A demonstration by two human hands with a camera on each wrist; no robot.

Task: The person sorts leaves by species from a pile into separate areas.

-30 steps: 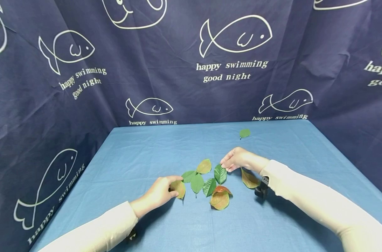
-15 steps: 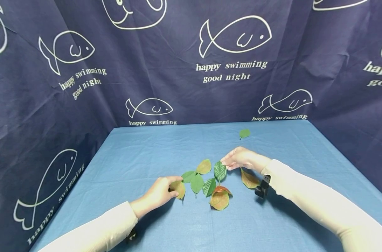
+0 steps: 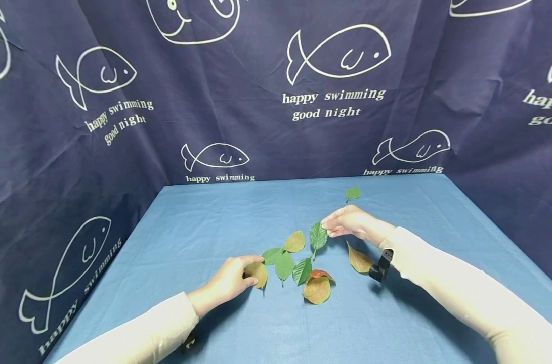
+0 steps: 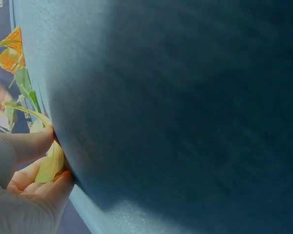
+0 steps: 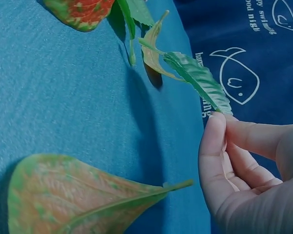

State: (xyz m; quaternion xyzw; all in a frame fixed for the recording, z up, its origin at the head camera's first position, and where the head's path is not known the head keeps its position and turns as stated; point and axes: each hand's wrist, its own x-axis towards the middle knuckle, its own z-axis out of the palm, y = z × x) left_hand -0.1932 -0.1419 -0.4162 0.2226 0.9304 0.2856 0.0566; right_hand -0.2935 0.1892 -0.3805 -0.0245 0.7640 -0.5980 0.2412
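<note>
My right hand (image 3: 350,222) pinches the tip of a dark green ribbed leaf (image 3: 319,236) between thumb and forefinger. In the right wrist view that green leaf (image 5: 198,78) is lifted off the cloth, its stem pointing away from the fingers. My left hand (image 3: 230,277) grips a yellowish leaf (image 3: 259,274) by its edge at the left end of the leaf group; the left wrist view shows this yellow leaf (image 4: 51,163) between thumb and fingers. Between the hands lie green leaves (image 3: 284,265), a second ribbed green leaf (image 3: 302,271) and a yellow-brown leaf (image 3: 294,241).
An orange-brown leaf (image 3: 317,289) overlaps a red one (image 3: 321,274) in front. Under the right wrist lies a brown-green leaf (image 3: 359,260), and a small green leaf (image 3: 352,193) is farther back. Blue cloth (image 3: 221,212) covers the table; dark printed curtains (image 3: 266,126) stand behind.
My right hand has moved slightly back and up with the ribbed green leaf, away from the red and orange leaves. My left hand stays in place on the yellowish leaf.
</note>
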